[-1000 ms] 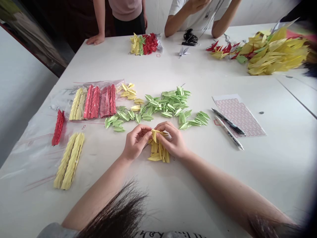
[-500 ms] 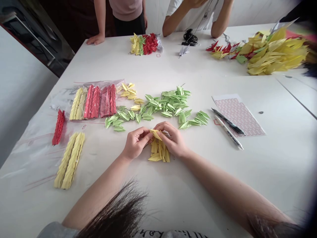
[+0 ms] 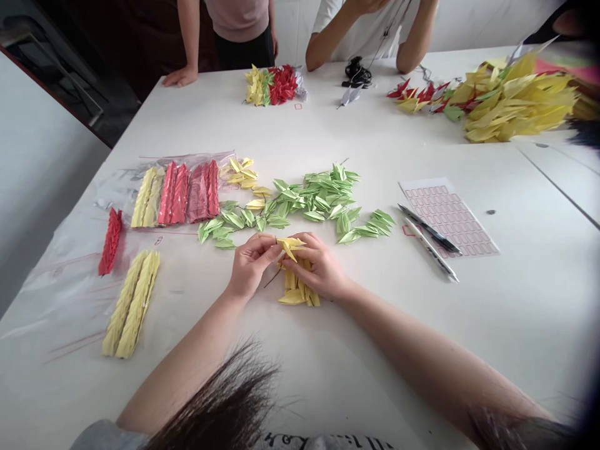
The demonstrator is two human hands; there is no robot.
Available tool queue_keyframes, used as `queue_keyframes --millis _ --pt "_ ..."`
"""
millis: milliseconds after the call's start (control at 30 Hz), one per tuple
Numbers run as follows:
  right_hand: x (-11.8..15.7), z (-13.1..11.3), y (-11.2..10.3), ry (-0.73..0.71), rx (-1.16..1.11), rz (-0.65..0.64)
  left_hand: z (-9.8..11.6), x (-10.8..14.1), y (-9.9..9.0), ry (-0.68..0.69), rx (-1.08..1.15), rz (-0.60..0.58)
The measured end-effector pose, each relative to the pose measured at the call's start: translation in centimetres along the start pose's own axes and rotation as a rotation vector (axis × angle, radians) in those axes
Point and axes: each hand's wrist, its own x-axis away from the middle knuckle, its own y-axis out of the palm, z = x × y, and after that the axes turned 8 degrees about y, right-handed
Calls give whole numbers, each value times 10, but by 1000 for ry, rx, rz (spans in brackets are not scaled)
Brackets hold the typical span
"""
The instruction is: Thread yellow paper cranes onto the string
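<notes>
A folded yellow paper crane (image 3: 291, 245) is between my two hands, just above the table. My left hand (image 3: 252, 264) is closed in a pinch at its left side, and a short dark thread or wire (image 3: 272, 279) pokes out below those fingers. From the right, my right hand (image 3: 321, 265) grips the same crane with thumb and fingers. Directly beneath lies a bunch of yellow paper cranes (image 3: 300, 292), partly covered by my right hand. Beyond my hands, strung green paper cranes (image 3: 325, 194) spread over the table, joined on the left by several small yellow ones (image 3: 244, 172).
On the left, plastic bags (image 3: 75, 262) hold or lie under red (image 3: 180, 194) and yellow folded-paper stacks (image 3: 131, 306). Two pens (image 3: 431, 231) rest on a red-printed label sheet (image 3: 462, 219) at right. Across the table are coloured crane bunches (image 3: 520, 103), black cord (image 3: 359, 72) and two people.
The yellow crane has turned between my fingers, its points now spread out to the right. My left hand has shifted slightly left, baring the dark thread below it.
</notes>
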Motion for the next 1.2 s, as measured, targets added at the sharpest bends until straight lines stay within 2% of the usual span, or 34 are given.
queue_keyframes --millis 167,300,533,900,1033,1200 --pt "2 0 -3 76 -118 54 -1 -1 0 -121 87 48" --pt "4 -1 -5 85 -158 102 -2 -2 0 -120 87 81" --pt "5 -2 -5 61 -148 234 -3 -1 0 -155 84 -13" --pt "5 -2 -5 110 -134 170 -2 -1 0 -196 109 28" --pt "5 -2 -4 137 -147 221 -3 -1 1 -182 104 43" --pt "3 -4 -2 122 -106 183 -3 -2 3 -129 84 53"
